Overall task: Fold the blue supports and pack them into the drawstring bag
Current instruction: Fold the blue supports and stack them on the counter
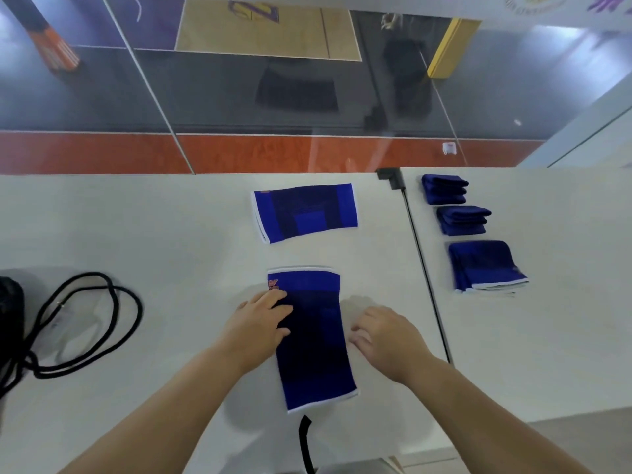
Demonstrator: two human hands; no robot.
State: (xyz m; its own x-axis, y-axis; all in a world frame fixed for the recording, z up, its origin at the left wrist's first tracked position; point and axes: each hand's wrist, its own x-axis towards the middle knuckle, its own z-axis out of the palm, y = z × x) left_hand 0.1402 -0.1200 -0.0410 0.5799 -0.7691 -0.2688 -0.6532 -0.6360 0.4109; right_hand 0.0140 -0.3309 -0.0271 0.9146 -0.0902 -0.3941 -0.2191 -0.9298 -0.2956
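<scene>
Left grip (261, 319) is lying spread on flat blue support (313, 340); right grip (383, 338) is hovering loosely curled, beside it, on worktop (136, 217).

Both forearms bare to the frame edge; no sleeves visible. Left hand (260, 323) and right hand (386, 340) apparently ungloved, without rings.

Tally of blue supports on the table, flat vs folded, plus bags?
Flat blue supports: 2, near support under the hands, far support
Folded blue supports: 3, top stack, middle stack, near stack
Drawstring bag: 1, bag at left edge, partly out of frame
Total: 6
</scene>
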